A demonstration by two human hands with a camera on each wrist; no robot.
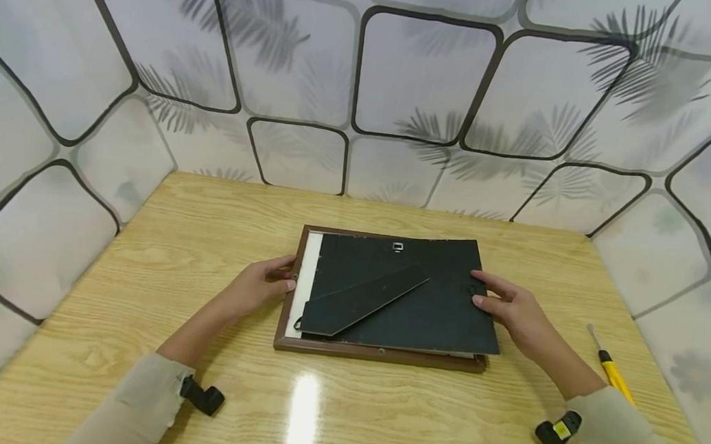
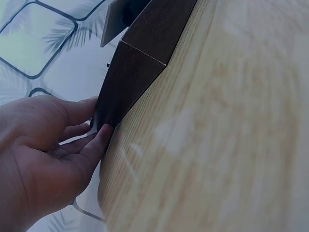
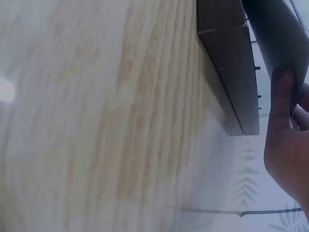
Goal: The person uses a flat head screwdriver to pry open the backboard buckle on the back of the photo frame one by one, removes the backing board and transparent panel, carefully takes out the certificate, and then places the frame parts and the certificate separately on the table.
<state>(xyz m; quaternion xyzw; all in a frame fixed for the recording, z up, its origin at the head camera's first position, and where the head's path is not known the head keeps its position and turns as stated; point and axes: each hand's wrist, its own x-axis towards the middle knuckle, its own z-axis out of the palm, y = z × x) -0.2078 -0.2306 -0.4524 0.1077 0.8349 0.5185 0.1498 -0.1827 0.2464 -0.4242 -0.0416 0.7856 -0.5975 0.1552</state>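
Observation:
A brown wooden picture frame [image 1: 383, 354] lies face down on the table, its left inner strip showing white. Over it sits a black backing board [image 1: 442, 304] with a slanted easel leg [image 1: 365, 302] and a small metal hanger [image 1: 398, 247]. The board is shifted right, its right edge raised past the frame. My left hand [image 1: 258, 285] grips the frame's left side, with fingertips on the side wall in the left wrist view. My right hand [image 1: 519, 317] pinches the board's right edge. In the right wrist view the backing board [image 3: 280, 38] stands apart from the frame's side [image 3: 234, 72].
A screwdriver with a yellow and black handle [image 1: 617, 381] lies on the wooden table [image 1: 379, 416] right of my right forearm. Patterned fabric walls [image 1: 298, 156] enclose the table at the back and both sides.

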